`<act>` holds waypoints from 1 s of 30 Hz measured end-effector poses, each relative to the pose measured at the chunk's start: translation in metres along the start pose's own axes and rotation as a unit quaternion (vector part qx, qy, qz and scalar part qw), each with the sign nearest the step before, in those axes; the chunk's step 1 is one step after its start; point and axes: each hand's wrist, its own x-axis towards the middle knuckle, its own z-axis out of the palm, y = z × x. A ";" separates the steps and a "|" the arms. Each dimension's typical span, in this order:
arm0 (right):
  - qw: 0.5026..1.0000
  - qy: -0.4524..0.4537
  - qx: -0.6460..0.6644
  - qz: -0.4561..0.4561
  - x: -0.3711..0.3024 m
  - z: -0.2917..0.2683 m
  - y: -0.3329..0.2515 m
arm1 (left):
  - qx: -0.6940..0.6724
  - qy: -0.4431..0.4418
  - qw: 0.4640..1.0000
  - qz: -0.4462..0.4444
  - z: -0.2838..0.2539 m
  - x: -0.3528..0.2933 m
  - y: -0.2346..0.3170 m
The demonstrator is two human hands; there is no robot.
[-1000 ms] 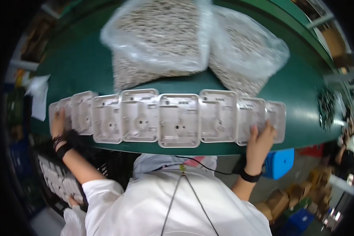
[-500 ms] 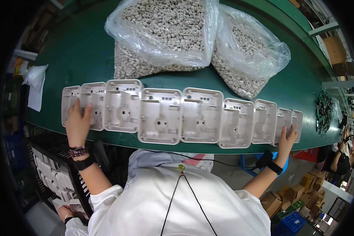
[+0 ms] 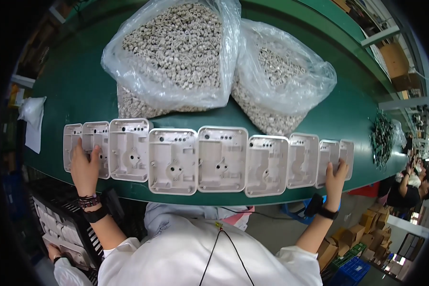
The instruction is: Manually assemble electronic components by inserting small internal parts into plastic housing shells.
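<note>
A row of several off-white plastic housings (image 3: pixel 173 162), shallow open trays with rounded corners, posts and small holes inside, runs across the near side of the green table. My left hand (image 3: pixel 85 167) rests at the row's left end, thumb and fingers apart, over the leftmost housing (image 3: pixel 72 155) and its neighbour (image 3: pixel 96 131). At the other end, my right hand (image 3: pixel 336 177) touches the last two housings, the outer one (image 3: pixel 347 155) and the one beside it (image 3: pixel 327 151), with its fingers spread. Neither hand lifts anything.
Two clear plastic bags (image 3: pixel 219 90) of small beige parts stand behind the row. Dark small parts (image 3: pixel 382 140) are heaped far right. At lower left, another person's hand (image 3: pixel 55 251) touches a white housing (image 3: pixel 74 251) by a black crate (image 3: pixel 93 229) of white parts.
The bags, row and table sit lower and farther left in the picture. Both my hands stay at the row's ends. The other person's hand has shifted left, beside a white housing.
</note>
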 end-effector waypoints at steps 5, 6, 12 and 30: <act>0.998 -0.041 -0.003 0.039 -0.008 -0.010 -0.006 | 0.013 -0.006 1.000 -0.014 0.001 0.002 0.002; 0.998 -0.046 0.003 0.048 -0.005 -0.009 -0.008 | 0.015 -0.004 1.000 -0.016 0.002 0.005 0.003; 0.999 -0.026 0.004 0.033 0.004 -0.005 -0.008 | 0.007 -0.029 0.999 -0.017 -0.007 0.006 0.002; 0.994 0.017 -0.089 0.060 -0.001 -0.010 -0.032 | -0.155 -0.065 0.855 0.490 -0.035 -0.064 0.104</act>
